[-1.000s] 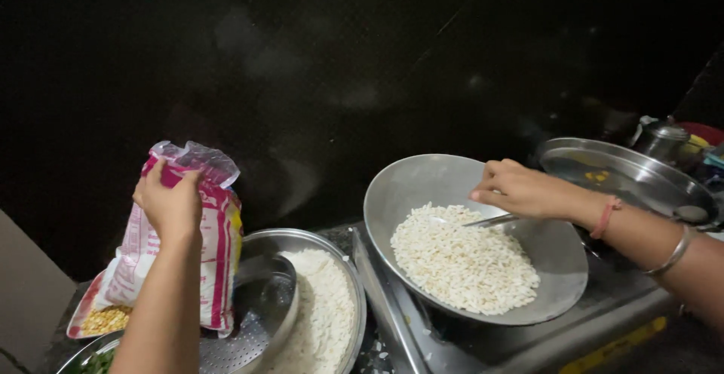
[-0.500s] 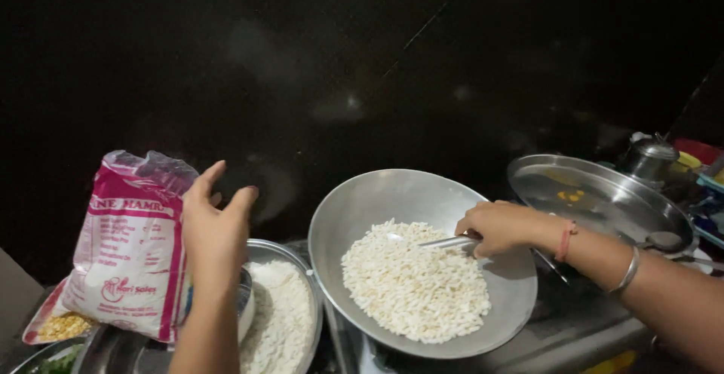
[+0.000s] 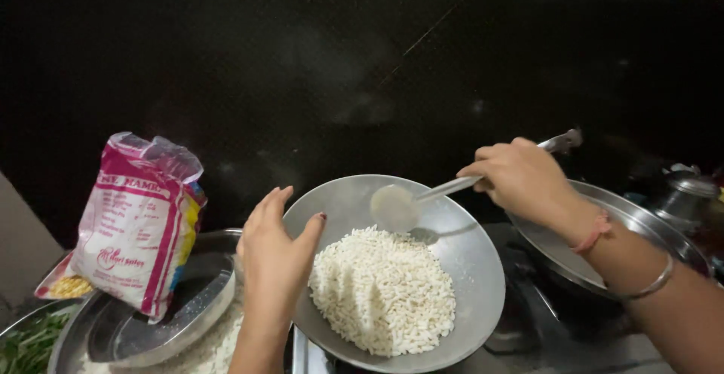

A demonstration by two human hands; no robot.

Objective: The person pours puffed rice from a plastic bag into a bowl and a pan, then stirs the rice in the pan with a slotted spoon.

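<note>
Since half a second ago, the spatula (image 3: 422,197) has been lifted clear of the puffed rice (image 3: 383,291) and the left hand (image 3: 273,249) has been brought from the bag (image 3: 136,223) to the pan's near-left rim.

Right hand (image 3: 520,178): closed around the spatula handle, far right of the pan (image 3: 475,268). Blade is held above the pan's far side, not touching the rice.

Left hand: fingers spread wide, nothing held; whether the palm touches the rim cannot be told.

Rice is heaped in the pan's near half. Pan is seen on the stove (image 3: 528,329).

Pink and white bag stands upright at left, on a steel lid (image 3: 151,329) laid over a bowl of more rice. Greens (image 3: 26,344) are seen at the near-left corner. A steel plate (image 3: 633,223) lies behind the right wrist, a small steel pot (image 3: 682,197) at far right.
</note>
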